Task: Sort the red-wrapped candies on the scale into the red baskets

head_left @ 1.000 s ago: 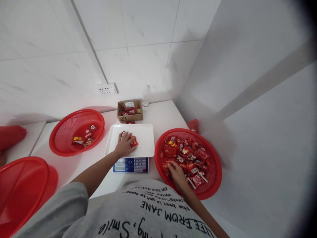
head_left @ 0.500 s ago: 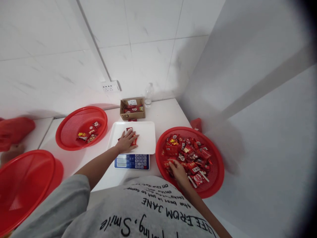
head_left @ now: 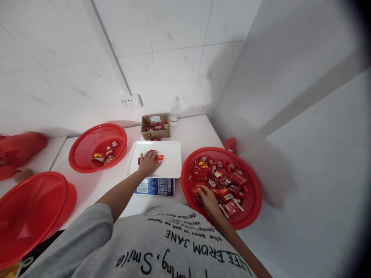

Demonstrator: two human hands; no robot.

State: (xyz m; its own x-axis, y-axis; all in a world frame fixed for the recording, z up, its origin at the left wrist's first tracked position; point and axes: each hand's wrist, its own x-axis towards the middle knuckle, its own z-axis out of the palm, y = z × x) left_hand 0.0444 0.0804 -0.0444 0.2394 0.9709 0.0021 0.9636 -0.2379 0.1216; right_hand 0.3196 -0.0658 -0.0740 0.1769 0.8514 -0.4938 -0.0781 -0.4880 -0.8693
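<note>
On the white tray of a scale, my left hand rests over a few small red snack packets. Its fingers are bent down around them, and the palm hides part of the packets. My right hand reaches into the red mesh basket on the right. Thumb and fingers there pinch a red packet at the near-left side of a heap of red and gold packets. The blue keypad of the scale shows below the tray.
Behind the tray stand a small cardboard box with red packets and a clear bottle. A red basket with several packets is at left. Nearer lies another red basket. Another person's hand is at far left, by a red bag.
My left hand's fingers have drawn in from spread to bent over the packets on the tray. My right hand stays in the basket. The other person's hand at far left has shifted slightly.
</note>
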